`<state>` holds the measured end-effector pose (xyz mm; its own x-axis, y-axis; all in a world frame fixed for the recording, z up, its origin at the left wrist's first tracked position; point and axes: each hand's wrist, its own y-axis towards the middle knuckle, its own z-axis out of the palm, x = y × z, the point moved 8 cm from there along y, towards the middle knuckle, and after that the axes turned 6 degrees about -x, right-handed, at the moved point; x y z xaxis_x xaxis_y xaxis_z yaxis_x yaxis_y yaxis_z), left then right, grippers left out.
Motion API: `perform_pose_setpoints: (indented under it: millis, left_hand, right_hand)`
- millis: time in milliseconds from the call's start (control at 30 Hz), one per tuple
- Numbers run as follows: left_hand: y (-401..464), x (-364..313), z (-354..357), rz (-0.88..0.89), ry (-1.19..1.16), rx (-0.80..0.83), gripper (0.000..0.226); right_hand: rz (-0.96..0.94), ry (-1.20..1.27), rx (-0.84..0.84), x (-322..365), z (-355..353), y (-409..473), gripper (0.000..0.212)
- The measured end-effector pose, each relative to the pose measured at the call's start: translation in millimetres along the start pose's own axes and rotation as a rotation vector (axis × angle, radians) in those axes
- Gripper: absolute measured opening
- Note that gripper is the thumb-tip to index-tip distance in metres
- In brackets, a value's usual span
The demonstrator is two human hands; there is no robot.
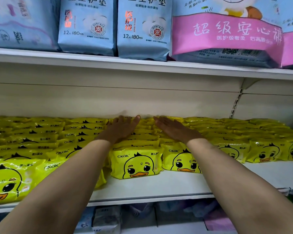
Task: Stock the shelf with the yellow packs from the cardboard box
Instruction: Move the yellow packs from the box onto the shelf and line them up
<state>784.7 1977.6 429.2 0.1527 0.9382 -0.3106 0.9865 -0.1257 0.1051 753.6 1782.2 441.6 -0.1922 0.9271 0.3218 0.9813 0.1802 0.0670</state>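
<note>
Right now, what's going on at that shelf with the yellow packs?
A person is straightening stock. Both arms reach in over the middle shelf, and the left hand and right hand lie flat with straight fingers on either side of one row of yellow packs, holding nothing. Yellow duck-print packs already fill the shelf in rows front to back. Blue packs and a pink-banded pack stand on the shelf above. The cardboard box is not in view.
</note>
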Motion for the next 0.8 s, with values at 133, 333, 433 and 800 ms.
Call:
perform_pose_setpoints:
  millis: [133, 333, 433, 800]
  left_hand:
    - [-0.8, -4.4, 2.7, 0.003, -0.029, 0.02, 0.083]
    - [-8.8, -13.4, -5.6, -0.011, -0.103, 0.039, 0.073]
    - [-8.1, -17.0, -18.5, 0.011, -0.125, -0.019, 0.073]
    - [-63.3, -92.8, -39.9, 0.101, -0.289, -0.193, 0.074]
  right_hand:
    - [0.006, -0.004, 0.022, 0.9, 4.7, 4.3, 0.056]
    - [0.035, 0.094, 0.012, 9.3, -6.7, -11.1, 0.055]
    - [-0.011, 0.155, -0.056, 12.5, -20.2, -15.9, 0.054]
    - [-0.054, 0.256, -0.339, 8.1, -48.7, -55.0, 0.051]
